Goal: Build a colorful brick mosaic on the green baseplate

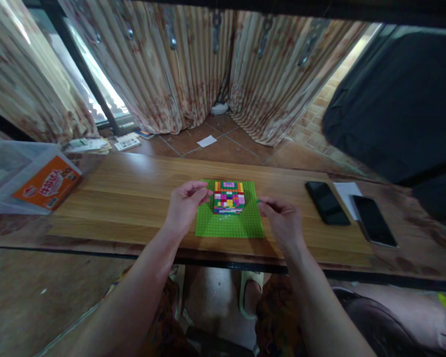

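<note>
A block of multicoloured toy building bricks is built up on a green baseplate, with pink, yellow, red, white and green showing. At the block's left side is my left hand, its thumb and fingers closed in a pinch; what they hold, if anything, is too small to make out. Over the plate's right edge, apart from the block, my right hand pinches a small dark green brick between its fingertips.
The baseplate lies on a wooden board. A clear plastic tub with an orange label stands at the left. Two dark phones and a white paper lie at the right. Striped curtains hang beyond. Another person's limb shows at lower right.
</note>
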The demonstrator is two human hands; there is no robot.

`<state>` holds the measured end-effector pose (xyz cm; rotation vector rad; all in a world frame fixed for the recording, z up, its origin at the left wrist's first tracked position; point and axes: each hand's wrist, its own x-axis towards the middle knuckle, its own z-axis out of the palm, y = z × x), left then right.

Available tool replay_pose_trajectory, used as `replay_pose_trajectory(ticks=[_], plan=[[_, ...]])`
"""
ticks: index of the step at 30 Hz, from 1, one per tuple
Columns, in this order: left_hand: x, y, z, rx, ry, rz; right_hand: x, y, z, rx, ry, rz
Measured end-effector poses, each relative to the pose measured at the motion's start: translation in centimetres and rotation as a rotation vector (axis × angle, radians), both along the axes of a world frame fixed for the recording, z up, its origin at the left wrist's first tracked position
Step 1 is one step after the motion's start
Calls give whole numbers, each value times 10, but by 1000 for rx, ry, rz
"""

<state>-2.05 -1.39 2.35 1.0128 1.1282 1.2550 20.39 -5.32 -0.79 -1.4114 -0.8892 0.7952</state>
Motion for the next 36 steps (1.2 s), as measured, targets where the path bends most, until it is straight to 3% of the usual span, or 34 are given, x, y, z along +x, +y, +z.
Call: replay_pose_trajectory(ticks=[4,9,17,29,36], plan=[[0,3,-11,27,215,40,-11,-2,-5,-22,-89,81],[6,5,-26,78,435,-4,-22,-3,-4,-6,-211,129],[14,2,-26,93,542,-57,-30,0,2,-9,-256,143],[13,1,-29,109,539,-94,-24,-3,-5,15,-226,161],[11,0,-20,68,590,-72,-28,6,-6,-40,-68,14]])
